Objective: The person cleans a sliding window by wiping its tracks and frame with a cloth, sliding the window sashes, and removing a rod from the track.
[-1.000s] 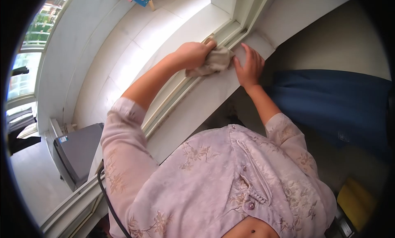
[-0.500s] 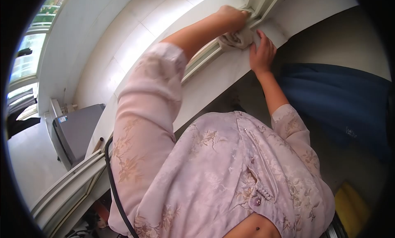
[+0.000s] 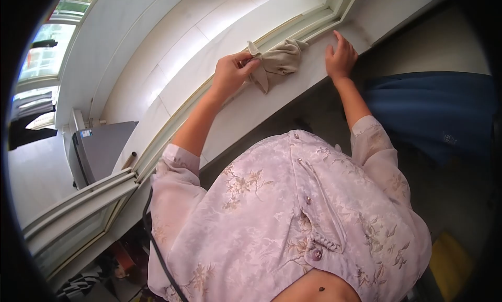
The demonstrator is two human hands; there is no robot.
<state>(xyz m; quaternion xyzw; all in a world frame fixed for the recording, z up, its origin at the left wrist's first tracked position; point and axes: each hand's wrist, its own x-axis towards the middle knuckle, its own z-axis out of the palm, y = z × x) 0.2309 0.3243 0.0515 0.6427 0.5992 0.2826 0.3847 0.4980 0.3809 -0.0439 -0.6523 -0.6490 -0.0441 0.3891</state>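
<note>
A crumpled beige cloth [image 3: 282,59] lies over the window track and the pale sill. My left hand [image 3: 234,73] pinches its left end between thumb and fingers, lifting a corner, while the bunched part rests on the sill. To the right of the cloth and apart from it, my right hand [image 3: 341,57] rests at the sill's edge, fingers stretched out and holding nothing. The window track [image 3: 204,88] runs diagonally past both hands.
An opened window sash [image 3: 83,221] stands at lower left. Beyond the sill is a grey panel-like object [image 3: 107,148]. A dark blue cloth [image 3: 429,111] hangs at right, and something yellow [image 3: 451,265] shows at lower right. A black cord [image 3: 151,234] runs beside my left sleeve.
My left hand has moved left and down along the track from the far corner, drawing the cloth with it. My right hand has shifted slightly and is now apart from the cloth.
</note>
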